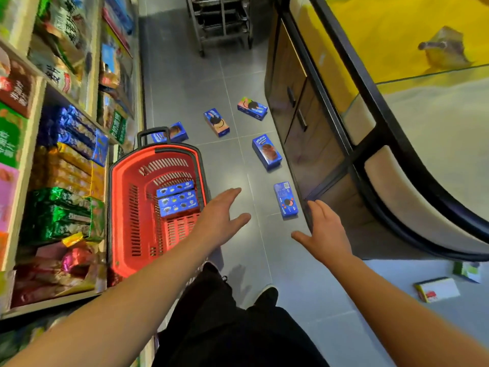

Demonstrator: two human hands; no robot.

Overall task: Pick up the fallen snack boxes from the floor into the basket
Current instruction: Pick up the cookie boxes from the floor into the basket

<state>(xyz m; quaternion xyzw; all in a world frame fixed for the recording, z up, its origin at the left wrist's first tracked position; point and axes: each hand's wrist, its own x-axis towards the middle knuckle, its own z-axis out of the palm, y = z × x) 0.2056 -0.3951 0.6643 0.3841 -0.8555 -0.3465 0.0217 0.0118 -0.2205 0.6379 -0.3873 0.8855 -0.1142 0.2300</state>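
Behind the basket [119,181], one snack box [172,132] half hidden, left hand [221,215] and right hand [324,231] spread, empty

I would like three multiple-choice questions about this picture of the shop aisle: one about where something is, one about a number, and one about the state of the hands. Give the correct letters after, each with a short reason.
1. Where does the red basket stand?
A. on the floor beside the snack shelves
B. on the counter
C. on the metal trolley

2. How many blue snack boxes lie on the grey floor?
A. two
B. five
C. nine

3. What are the hands doing?
A. both grip a box
B. one holds the basket handle
C. both are open and hold nothing

Answers:
1 A: the basket sits on the tiles next to the shelves.
2 B: five boxes are scattered ahead; the nearest box lies close to the right hand.
3 C: the left hand and the right hand have straight fingers, empty.
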